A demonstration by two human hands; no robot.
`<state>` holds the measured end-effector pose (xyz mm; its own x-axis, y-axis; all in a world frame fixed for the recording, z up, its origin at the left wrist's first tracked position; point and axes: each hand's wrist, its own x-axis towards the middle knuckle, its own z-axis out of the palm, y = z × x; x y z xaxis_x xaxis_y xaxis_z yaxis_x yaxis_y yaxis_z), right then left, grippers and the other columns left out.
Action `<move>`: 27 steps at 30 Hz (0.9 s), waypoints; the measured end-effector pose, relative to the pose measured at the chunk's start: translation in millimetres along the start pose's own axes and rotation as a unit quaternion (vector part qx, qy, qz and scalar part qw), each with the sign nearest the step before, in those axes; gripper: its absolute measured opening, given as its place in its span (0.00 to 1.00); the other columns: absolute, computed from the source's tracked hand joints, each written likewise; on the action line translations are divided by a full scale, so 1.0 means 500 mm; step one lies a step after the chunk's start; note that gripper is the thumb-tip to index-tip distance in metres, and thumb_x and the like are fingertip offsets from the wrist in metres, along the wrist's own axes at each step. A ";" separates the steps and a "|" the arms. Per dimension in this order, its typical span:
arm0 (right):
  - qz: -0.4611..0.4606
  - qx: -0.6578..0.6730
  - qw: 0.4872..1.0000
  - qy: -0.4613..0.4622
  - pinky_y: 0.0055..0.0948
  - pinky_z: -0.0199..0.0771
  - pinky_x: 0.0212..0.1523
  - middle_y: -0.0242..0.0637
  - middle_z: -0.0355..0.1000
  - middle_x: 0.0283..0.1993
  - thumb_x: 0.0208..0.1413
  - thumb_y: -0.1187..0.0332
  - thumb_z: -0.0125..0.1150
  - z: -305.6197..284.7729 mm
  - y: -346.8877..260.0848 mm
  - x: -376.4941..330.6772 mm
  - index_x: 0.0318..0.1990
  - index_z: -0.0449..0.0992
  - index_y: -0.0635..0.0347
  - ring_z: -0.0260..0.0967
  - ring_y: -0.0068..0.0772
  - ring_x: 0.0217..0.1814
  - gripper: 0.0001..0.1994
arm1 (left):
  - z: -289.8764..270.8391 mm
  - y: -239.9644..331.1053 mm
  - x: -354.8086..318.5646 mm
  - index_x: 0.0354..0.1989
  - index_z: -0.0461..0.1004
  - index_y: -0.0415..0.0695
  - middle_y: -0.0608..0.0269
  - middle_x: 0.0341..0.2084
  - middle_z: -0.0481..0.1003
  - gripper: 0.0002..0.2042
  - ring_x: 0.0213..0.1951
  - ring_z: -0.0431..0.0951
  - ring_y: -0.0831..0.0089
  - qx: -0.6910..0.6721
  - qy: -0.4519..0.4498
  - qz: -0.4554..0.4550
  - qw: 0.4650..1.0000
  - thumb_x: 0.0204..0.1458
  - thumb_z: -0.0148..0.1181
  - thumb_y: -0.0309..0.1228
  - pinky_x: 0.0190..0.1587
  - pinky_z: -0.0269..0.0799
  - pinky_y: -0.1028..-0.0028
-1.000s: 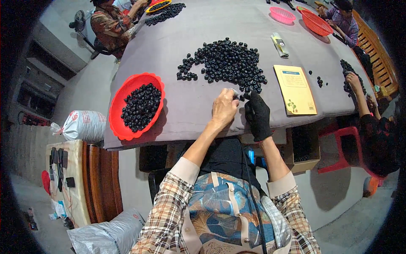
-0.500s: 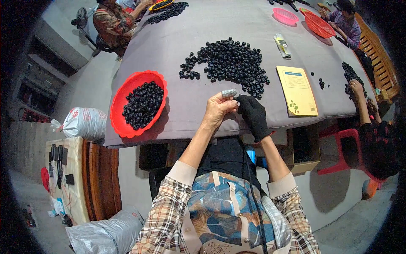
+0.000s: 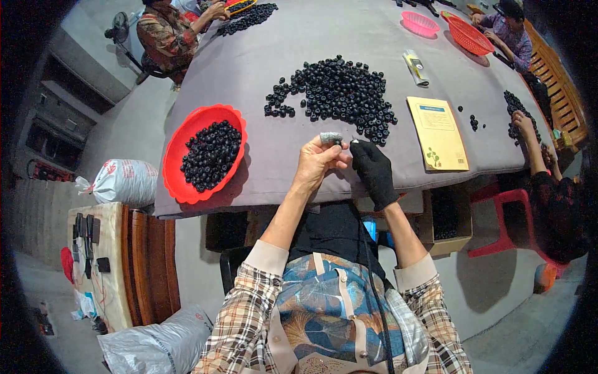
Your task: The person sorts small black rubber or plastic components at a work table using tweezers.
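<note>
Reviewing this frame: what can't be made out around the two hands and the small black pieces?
- Head view: the small grey item pinched by the left hand is too small to identify.
- What the gloved right hand holds is hidden by its fingertips.
- Shape of the black pieces: too small.
- The red bowl hides its lower layers.

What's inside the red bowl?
The red bowl holds a heap of small black ring-shaped pieces. Its bottom is covered by them, so anything underneath cannot be seen.

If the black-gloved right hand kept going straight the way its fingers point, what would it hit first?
Probably the pile of small black ring-shaped pieces on the grey table: the gloved right hand points up toward the pile's near edge. Its height above the table is unclear.
</note>
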<state>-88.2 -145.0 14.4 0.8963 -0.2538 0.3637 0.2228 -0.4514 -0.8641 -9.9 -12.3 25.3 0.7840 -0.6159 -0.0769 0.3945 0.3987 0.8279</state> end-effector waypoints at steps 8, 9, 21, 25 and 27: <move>0.127 0.153 0.980 0.022 0.23 0.66 0.38 0.35 0.71 0.35 0.52 0.65 0.56 0.014 -0.038 0.007 0.39 0.72 0.65 0.66 0.22 0.37 0.12 | -0.032 -0.015 0.002 0.35 0.72 0.37 0.60 0.23 0.74 0.06 0.23 0.74 0.77 -0.075 -0.001 0.046 0.996 0.48 0.56 0.22 0.23 0.72 0.81; 0.124 0.147 0.981 0.005 0.22 0.66 0.40 0.35 0.72 0.37 0.52 0.66 0.56 0.013 -0.036 0.007 0.40 0.72 0.65 0.66 0.22 0.38 0.12 | -0.036 -0.013 0.001 0.35 0.72 0.37 0.60 0.23 0.74 0.06 0.23 0.74 0.77 -0.074 0.000 0.047 0.996 0.48 0.56 0.22 0.23 0.72 0.81; -0.037 0.015 0.997 -0.060 0.23 0.70 0.38 0.36 0.71 0.41 0.54 0.70 0.51 0.019 -0.023 -0.007 0.42 0.71 0.60 0.70 0.30 0.39 0.09 | -0.044 -0.015 -0.006 0.35 0.73 0.38 0.65 0.21 0.73 0.06 0.19 0.71 0.81 -0.080 -0.033 0.017 0.996 0.48 0.57 0.23 0.20 0.69 0.84; -0.060 -0.030 0.995 -0.068 0.23 0.71 0.38 0.36 0.71 0.41 0.54 0.71 0.51 0.016 -0.033 -0.006 0.42 0.72 0.59 0.71 0.30 0.39 0.09 | -0.047 -0.017 -0.006 0.36 0.73 0.38 0.67 0.21 0.73 0.07 0.18 0.70 0.84 -0.067 -0.038 0.015 0.997 0.49 0.56 0.23 0.20 0.67 0.87; -0.042 -0.007 0.997 -0.067 0.23 0.69 0.39 0.36 0.71 0.40 0.54 0.70 0.52 0.010 -0.042 -0.008 0.43 0.71 0.61 0.70 0.27 0.40 0.10 | -0.043 -0.019 -0.003 0.36 0.73 0.38 0.67 0.21 0.73 0.07 0.18 0.70 0.84 -0.066 -0.038 0.011 0.997 0.49 0.56 0.23 0.20 0.67 0.88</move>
<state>-94.4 -130.3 29.4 0.9180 -0.0991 0.3841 0.2943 -0.4788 -0.8271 -4.4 -0.3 5.7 0.7570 -0.6532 -0.0133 0.4408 0.4956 0.7484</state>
